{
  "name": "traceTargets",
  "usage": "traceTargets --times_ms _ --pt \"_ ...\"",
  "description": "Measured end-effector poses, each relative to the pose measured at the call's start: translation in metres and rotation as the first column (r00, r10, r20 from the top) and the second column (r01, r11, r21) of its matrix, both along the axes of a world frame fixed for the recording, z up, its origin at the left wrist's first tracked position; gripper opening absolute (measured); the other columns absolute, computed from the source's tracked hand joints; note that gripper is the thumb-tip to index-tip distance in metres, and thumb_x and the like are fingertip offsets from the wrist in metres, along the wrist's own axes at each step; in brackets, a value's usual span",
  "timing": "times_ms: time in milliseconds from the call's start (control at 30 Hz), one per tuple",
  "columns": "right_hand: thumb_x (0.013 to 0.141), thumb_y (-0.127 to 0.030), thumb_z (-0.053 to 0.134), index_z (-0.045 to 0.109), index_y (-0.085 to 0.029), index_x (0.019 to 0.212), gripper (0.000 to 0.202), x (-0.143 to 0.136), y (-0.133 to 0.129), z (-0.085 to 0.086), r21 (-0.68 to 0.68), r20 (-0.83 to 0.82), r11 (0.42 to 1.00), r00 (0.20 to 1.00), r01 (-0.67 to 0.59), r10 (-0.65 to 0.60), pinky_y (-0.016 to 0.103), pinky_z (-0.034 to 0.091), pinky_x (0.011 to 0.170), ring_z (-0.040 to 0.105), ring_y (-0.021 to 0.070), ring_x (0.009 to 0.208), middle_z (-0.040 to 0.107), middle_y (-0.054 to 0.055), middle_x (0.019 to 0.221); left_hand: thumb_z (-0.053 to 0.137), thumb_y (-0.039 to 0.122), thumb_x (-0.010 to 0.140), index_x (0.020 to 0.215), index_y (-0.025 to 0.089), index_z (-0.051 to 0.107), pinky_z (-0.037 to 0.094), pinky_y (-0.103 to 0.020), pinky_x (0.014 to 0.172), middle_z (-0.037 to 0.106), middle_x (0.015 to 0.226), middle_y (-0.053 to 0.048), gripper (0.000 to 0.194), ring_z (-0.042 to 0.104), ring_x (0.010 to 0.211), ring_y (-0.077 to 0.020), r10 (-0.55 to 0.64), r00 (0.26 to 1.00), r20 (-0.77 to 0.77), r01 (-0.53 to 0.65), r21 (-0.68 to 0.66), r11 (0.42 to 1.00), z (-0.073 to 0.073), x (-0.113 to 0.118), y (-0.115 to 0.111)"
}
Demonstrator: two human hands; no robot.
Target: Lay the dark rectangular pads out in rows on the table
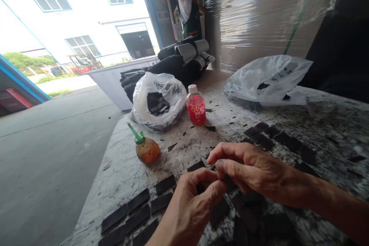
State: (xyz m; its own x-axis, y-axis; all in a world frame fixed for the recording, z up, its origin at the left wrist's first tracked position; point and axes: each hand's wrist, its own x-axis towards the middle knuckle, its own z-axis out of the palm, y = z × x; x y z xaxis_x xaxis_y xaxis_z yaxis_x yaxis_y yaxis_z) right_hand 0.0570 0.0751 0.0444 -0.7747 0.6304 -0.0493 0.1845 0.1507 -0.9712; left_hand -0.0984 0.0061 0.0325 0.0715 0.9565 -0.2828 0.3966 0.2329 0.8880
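i'm seeing my left hand (190, 207) and right hand (250, 171) meeting low at 6 o'clock over the desk (129, 169), fingers (221, 153) pinching together on a small dark piece (200, 188), mostly hidden between them; dark strips (135, 211) are lying at 7 o'clock.

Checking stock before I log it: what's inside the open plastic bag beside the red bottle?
The plastic bag holds loose dark flat pieces, seen through its mouth. How deep the pile goes is hidden by the bag's folds.

My one head camera looks forward and down, close over the counter (129, 169), toward the open yard.
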Motion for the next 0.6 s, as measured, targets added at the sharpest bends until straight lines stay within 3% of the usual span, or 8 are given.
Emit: traceTargets --times_ms 233,400,600 --pt "0.092 -0.023 0.045 0.062 -0.018 0.092 0.018 -0.001 -0.045 0.010 0.144 0.043 0.986 0.996 -0.085 0.080 0.015 0.036 0.048 0.044 0.0068 0.057 0.052 -0.003 0.071 0.054 0.050 0.079 0.093 0.016 0.059 0.011 -0.021 0.035 0.031 0.032 0.013 0.037 0.020 0.026 -0.0044 0.135 0.970 0.201 -0.079 -0.261 0.962 0.004 0.004 -0.049" --pt "0.091 -0.021 0.046 0.063 -0.018 0.091 0.017 -0.011 -0.076 0.006 0.198 0.014 0.972 0.992 -0.126 0.125 0.016 0.038 0.055 0.048 0.0082 0.063 0.055 -0.004 0.072 0.066 0.056 0.067 0.078 0.016 0.065 0.010 -0.020 0.032 0.034 0.031 0.010 0.042 0.018 0.026 -0.0026 0.251 0.934 0.255 -0.161 -0.327 0.931 0.002 0.001 -0.084" --pt "0.090 -0.018 0.046 0.064 -0.018 0.097 0.019 -0.030 -0.119 0.004 0.210 0.002 0.949 0.971 -0.235 0.239 0.019 0.041 0.064 0.054 0.0100 0.071 0.061 -0.002 0.081 0.069 0.057 0.063 0.061 0.016 0.061 0.012 -0.019 0.031 0.037 0.030 0.008 0.042 0.021 0.027 -0.0025 0.366 0.873 0.323 -0.272 -0.300 0.914 0.000 -0.007 -0.138"
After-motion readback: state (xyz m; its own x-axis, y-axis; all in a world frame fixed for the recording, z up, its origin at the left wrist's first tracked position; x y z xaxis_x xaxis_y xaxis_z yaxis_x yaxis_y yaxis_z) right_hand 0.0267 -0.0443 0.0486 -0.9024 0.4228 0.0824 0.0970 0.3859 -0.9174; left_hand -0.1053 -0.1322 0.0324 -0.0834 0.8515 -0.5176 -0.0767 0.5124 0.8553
